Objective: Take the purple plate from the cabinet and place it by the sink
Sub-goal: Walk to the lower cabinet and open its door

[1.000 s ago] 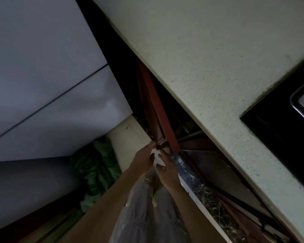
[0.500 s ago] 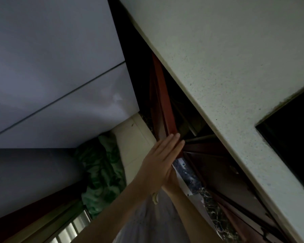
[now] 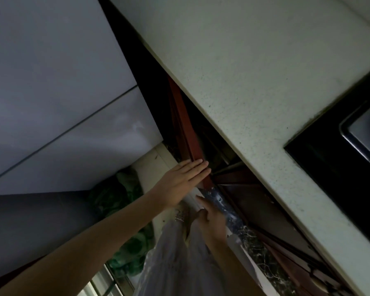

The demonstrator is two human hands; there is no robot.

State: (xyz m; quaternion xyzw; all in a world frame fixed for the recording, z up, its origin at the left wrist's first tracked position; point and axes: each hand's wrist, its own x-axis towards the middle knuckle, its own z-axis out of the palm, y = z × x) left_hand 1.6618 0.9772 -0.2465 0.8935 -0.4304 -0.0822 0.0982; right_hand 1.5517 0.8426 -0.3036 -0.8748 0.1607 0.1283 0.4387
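Observation:
No purple plate shows in the head view. Under the pale speckled countertop (image 3: 254, 86) a red-brown cabinet door (image 3: 187, 133) stands ajar, seen edge-on, with a dark gap behind it. My left hand (image 3: 185, 180) lies flat with straight fingers against the door's lower end. My right hand (image 3: 210, 217) is lower, its fingers loosely stretched along the white strip (image 3: 192, 197) at the cabinet's foot, and it holds nothing. The cabinet's inside is too dark to make out.
A black recessed panel with a metal-rimmed part (image 3: 350, 150) is set into the counter at the right. A large white appliance front (image 3: 51, 92) fills the left. A green bundle (image 3: 124, 212) lies on the floor below it. More red-brown doors (image 3: 265, 210) run under the counter.
Both hands were pinching at the door's lower corner. My left hand has since flattened against the door, and my right hand has dropped lower toward the cabinet's foot.

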